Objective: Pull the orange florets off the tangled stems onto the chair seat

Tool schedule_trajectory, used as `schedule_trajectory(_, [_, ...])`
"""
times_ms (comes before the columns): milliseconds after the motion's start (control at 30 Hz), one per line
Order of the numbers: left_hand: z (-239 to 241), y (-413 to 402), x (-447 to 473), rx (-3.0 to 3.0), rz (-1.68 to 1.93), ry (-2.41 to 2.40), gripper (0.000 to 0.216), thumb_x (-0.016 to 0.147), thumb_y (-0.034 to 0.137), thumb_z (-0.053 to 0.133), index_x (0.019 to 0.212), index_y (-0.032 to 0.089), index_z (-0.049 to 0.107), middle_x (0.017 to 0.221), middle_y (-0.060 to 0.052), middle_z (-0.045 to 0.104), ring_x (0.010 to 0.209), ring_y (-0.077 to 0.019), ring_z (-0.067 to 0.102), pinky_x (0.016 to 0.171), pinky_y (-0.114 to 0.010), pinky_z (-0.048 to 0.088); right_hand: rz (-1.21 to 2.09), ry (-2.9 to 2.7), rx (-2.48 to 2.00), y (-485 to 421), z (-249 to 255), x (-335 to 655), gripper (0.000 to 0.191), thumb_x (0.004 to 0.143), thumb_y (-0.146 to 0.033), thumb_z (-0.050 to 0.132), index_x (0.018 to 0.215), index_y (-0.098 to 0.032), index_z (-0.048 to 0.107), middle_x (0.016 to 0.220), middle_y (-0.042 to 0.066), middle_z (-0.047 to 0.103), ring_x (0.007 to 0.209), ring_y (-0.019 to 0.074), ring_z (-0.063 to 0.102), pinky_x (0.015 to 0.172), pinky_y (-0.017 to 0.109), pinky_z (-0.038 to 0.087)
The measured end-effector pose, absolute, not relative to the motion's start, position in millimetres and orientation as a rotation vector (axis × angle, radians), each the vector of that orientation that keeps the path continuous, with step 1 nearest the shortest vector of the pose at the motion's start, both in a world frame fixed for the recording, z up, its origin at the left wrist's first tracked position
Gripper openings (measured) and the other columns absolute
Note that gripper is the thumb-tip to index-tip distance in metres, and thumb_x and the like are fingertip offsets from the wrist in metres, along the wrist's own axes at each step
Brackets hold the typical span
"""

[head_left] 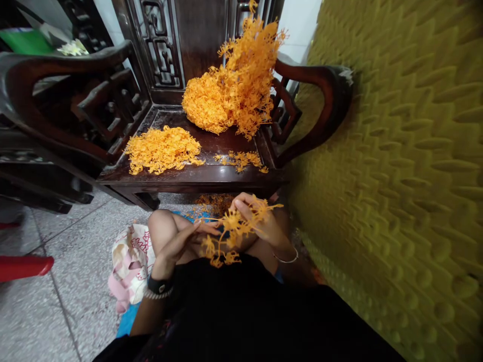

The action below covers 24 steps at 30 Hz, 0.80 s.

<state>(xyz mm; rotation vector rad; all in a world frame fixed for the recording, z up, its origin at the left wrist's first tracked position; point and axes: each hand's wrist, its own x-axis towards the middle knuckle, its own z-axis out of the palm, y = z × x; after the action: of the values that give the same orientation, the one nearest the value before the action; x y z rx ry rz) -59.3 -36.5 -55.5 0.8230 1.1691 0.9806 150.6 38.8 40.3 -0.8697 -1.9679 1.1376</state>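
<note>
My left hand (181, 244) and my right hand (260, 221) are closed together on a branched orange plastic sprig (228, 234) above my lap. The left fingers pinch its lower end and the right fingers wrap its upper part. In front of me stands a dark carved wooden chair (188, 173). On its seat lie a big tall heap of orange plastic pieces (234, 85) at the back right, a flatter heap (162, 148) at the front left, and a small scatter (239, 159) near the front edge.
A yellow-green quilted surface (396, 166) fills the right side, close to my right arm. A patterned cloth bag (130, 264) lies on the grey tiled floor by my left knee. A red object (22, 266) pokes in at the left edge. More orange bits lie under the chair (213, 202).
</note>
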Motion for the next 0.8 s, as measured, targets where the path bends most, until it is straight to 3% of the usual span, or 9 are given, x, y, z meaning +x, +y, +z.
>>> schedule_trajectory(100, [-36.7, -50.5, -73.0, 1.024, 1.001, 1.386, 0.032, 0.084, 0.047, 0.057, 0.087, 0.019, 0.073, 0.092, -0.008, 0.075, 0.100, -0.0271, 0.066, 0.099, -0.038, 0.046, 1.080, -2.034, -0.908, 43.0, 34.1, 152.7, 0.026, 0.096, -0.032, 0.042, 0.077, -0.019, 0.055, 0.071, 0.000, 0.056, 0.068, 0.0132, 0.052, 0.068, 0.026, 0.040])
schedule_trajectory(200, [-5.2, -62.4, -61.6, 1.441, 1.311, 1.686, 0.031, 0.089, 0.043, 0.055, 0.108, 0.023, 0.068, 0.111, -0.006, 0.070, 0.108, -0.0252, 0.061, 0.102, -0.039, 0.042, 1.037, -2.123, -0.996, 44.9, 23.5, 149.5, 0.026, 0.096, -0.030, 0.042, 0.077, -0.018, 0.056, 0.067, -0.001, 0.056, 0.063, 0.0125, 0.052, 0.065, 0.025, 0.038])
schedule_trajectory(267, [12.7, -61.5, -41.4, 1.773, 1.461, 1.616, 0.039, 0.086, 0.045, 0.060, 0.120, 0.026, 0.062, 0.122, -0.006, 0.065, 0.116, -0.0266, 0.056, 0.104, -0.042, 0.039, 0.995, -2.173, -1.064, 44.1, 16.6, 144.2, 0.027, 0.096, -0.029, 0.041, 0.077, -0.018, 0.057, 0.063, -0.001, 0.056, 0.059, 0.0128, 0.050, 0.061, 0.025, 0.036])
schedule_trajectory(400, [18.9, -40.4, -3.5, 2.145, 1.336, 1.412, 0.050, 0.081, 0.041, 0.069, 0.127, 0.028, 0.057, 0.133, -0.010, 0.058, 0.120, -0.0285, 0.053, 0.104, -0.045, 0.039, 0.941, -2.304, -1.084, 41.3, 9.9, 136.4, 0.021, 0.088, -0.018, 0.046, 0.073, -0.018, 0.061, 0.067, 0.002, 0.063, 0.062, 0.0148, 0.054, 0.060, 0.025, 0.035])
schedule_trajectory(500, [6.2, -26.8, 1.9, 2.072, 1.321, 1.485, 0.033, 0.090, 0.028, 0.059, 0.122, 0.028, 0.062, 0.127, -0.009, 0.063, 0.115, -0.0242, 0.057, 0.099, -0.041, 0.044, 0.918, -2.383, -1.090, 41.8, 12.6, 139.0, 0.019, 0.082, -0.013, 0.051, 0.064, -0.016, 0.058, 0.060, 0.001, 0.057, 0.057, 0.0126, 0.049, 0.057, 0.025, 0.031])
schedule_trajectory(600, [-2.3, -25.9, -8.7, 1.848, 1.356, 1.520, 0.025, 0.093, 0.025, 0.054, 0.115, 0.025, 0.066, 0.114, -0.006, 0.070, 0.106, -0.0206, 0.063, 0.093, -0.035, 0.048, 1.127, -2.379, -0.964, 45.1, 18.2, 145.9, 0.031, 0.088, -0.025, 0.050, 0.059, -0.016, 0.052, 0.052, -0.004, 0.042, 0.051, 0.0088, 0.038, 0.052, 0.023, 0.025])
schedule_trajectory(800, [2.7, -33.2, -31.0, 1.550, 1.299, 1.314, 0.016, 0.074, 0.030, 0.078, 0.084, 0.019, 0.073, 0.083, -0.005, 0.075, 0.075, -0.0181, 0.068, 0.070, -0.026, 0.054, 1.745, -2.227, -0.622, 50.5, 27.9, 156.8, 0.039, 0.090, -0.042, 0.050, 0.060, -0.016, 0.050, 0.054, -0.005, 0.039, 0.050, 0.0069, 0.033, 0.048, 0.022, 0.024])
